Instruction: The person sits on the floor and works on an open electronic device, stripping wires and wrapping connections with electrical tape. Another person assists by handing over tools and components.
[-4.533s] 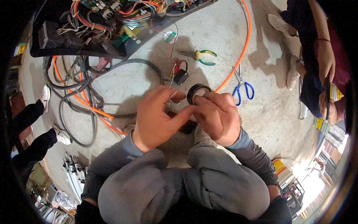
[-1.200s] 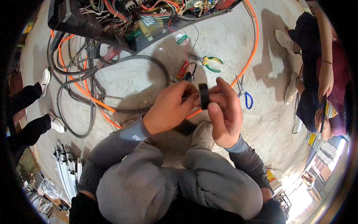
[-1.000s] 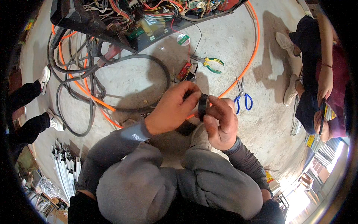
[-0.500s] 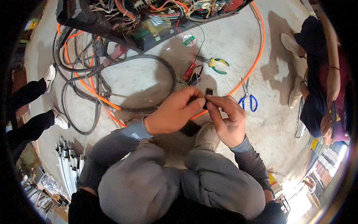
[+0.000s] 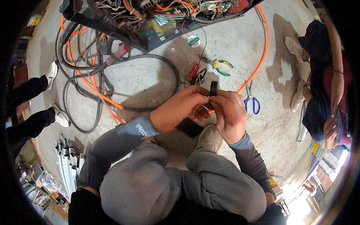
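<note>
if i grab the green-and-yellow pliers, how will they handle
The long-nose pliers probably feel heavy for their size, since the nose looks like bare metal. Their handles stand spread, so they may swing together when squeezed. Lying flat on the floor, they'd likely slide rather than roll.

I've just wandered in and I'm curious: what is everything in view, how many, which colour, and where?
Ring-shaped tape roll: one, black, between the fingertips
Metal pliers: one, yellow-green handles, floor ahead
Loop-handled metal scissors: one, blue handles, floor, right
Small wired block: one, red, left of pliers
Round flat disc: one, white-green, beyond pliers
Open electronics casing: one, black, top
Thick cables: several, dark, left
Thin orange cables: count unclear, orange, both sides
Flat rectangular object: one, black, by own shoe
Metal strips: many, pale, lower left
Other people's legs: several, dark-clothed, both edges
Left-hand grip: one, bare, centre
Right-hand grip: one, bare, at tape roll
Knees: two, grey-trousered, bottom
</note>
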### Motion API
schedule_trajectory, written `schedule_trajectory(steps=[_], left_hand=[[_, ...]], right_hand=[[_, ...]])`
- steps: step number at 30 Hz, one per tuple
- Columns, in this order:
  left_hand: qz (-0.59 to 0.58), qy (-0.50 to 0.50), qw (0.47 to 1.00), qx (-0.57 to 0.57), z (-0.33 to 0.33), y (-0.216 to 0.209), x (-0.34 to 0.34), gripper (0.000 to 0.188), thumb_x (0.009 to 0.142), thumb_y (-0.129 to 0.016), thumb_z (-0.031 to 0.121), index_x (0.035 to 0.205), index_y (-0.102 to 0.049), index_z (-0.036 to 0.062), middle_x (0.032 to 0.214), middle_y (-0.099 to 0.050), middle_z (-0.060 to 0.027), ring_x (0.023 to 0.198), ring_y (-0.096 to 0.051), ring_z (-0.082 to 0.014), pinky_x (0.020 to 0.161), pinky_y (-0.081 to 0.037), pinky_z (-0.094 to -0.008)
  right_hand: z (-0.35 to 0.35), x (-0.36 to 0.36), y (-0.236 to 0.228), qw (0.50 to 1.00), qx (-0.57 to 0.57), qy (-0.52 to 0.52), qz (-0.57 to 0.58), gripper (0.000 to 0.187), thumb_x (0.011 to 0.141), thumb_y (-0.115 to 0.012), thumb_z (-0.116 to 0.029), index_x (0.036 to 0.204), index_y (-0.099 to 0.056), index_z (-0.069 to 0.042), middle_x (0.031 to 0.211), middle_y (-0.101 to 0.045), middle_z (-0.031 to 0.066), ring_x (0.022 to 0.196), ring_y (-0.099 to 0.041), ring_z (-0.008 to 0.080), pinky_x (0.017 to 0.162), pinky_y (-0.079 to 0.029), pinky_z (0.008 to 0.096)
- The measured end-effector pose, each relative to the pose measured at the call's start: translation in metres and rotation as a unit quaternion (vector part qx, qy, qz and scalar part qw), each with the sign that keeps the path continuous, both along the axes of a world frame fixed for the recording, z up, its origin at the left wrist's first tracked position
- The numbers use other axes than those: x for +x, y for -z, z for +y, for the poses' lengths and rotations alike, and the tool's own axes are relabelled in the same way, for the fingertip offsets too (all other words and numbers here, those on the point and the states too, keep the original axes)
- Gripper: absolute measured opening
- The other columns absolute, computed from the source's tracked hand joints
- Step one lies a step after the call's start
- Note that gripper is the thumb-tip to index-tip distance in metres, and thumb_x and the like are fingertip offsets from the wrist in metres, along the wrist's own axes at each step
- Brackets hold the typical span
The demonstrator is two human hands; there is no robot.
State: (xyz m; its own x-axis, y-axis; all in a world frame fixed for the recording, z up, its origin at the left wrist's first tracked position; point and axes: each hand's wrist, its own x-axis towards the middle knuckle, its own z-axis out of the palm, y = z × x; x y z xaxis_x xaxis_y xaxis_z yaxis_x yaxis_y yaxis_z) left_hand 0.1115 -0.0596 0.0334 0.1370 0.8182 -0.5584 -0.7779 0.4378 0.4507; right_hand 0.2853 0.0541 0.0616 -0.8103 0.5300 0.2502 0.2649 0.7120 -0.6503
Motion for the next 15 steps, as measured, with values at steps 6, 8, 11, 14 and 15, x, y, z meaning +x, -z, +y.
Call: schedule_trajectory(steps=[6,8,11,14,15], left_hand=[[-0.026,-0.031,0.999,0.005,0.01,0.002,-0.002,0.031,0.11,-0.058,0.024,0.134,-0.057,0.0039,0.118,-0.069,-0.0076,0.105,-0.07,-0.0184,0.091,-0.058,-0.0335],[0.027,-0.037,0.999,-0.003,0.011,0.002,0.003,0.032,0.109,-0.06,0.026,0.132,-0.058,0.004,0.116,-0.069,-0.0069,0.103,-0.069,-0.0175,0.091,-0.058,-0.0334],[0.1,-0.063,0.993,0.001,0.01,0.003,0.011,0.032,0.108,-0.064,0.028,0.128,-0.06,0.0036,0.114,-0.068,-0.0057,0.101,-0.068,-0.0157,0.091,-0.057,-0.0327],[0.228,-0.062,0.972,0.01,0.008,-0.004,0.014,0.029,0.106,-0.065,0.024,0.125,-0.06,0.0026,0.113,-0.067,-0.0048,0.102,-0.065,-0.0138,0.092,-0.055,-0.0319],[0.28,-0.056,0.958,0.013,0.008,-0.007,0.015,0.028,0.106,-0.066,0.022,0.124,-0.06,0.0022,0.112,-0.067,-0.0045,0.103,-0.064,-0.0132,0.092,-0.054,-0.0317]], right_hand=[[-0.005,-0.009,-0.005,0.999,-0.005,0.03,-0.007,0.022,0.081,-0.073,0.008,0.102,-0.072,0.0,0.111,-0.064,0.016,0.1,-0.061,0.034,0.085,-0.05,0.0414],[-0.006,-0.01,-0.007,0.999,0.003,0.033,-0.017,0.023,0.081,-0.074,0.009,0.102,-0.072,0.0,0.109,-0.062,0.0152,0.098,-0.06,0.0335,0.085,-0.05,0.0409],[-0.006,-0.011,-0.002,0.999,0.0,0.032,-0.015,0.025,0.08,-0.074,0.01,0.103,-0.071,0.001,0.106,-0.061,0.0148,0.097,-0.06,0.0333,0.085,-0.05,0.0406],[-0.01,-0.009,0.006,0.998,-0.041,0.05,0.003,0.023,0.082,-0.074,0.008,0.104,-0.071,0.001,0.107,-0.064,0.0164,0.098,-0.063,0.0348,0.085,-0.052,0.0415],[-0.011,-0.009,0.008,0.997,-0.052,0.056,0.01,0.022,0.083,-0.074,0.006,0.103,-0.071,0.001,0.107,-0.065,0.017,0.099,-0.064,0.036,0.085,-0.053,0.0426]])
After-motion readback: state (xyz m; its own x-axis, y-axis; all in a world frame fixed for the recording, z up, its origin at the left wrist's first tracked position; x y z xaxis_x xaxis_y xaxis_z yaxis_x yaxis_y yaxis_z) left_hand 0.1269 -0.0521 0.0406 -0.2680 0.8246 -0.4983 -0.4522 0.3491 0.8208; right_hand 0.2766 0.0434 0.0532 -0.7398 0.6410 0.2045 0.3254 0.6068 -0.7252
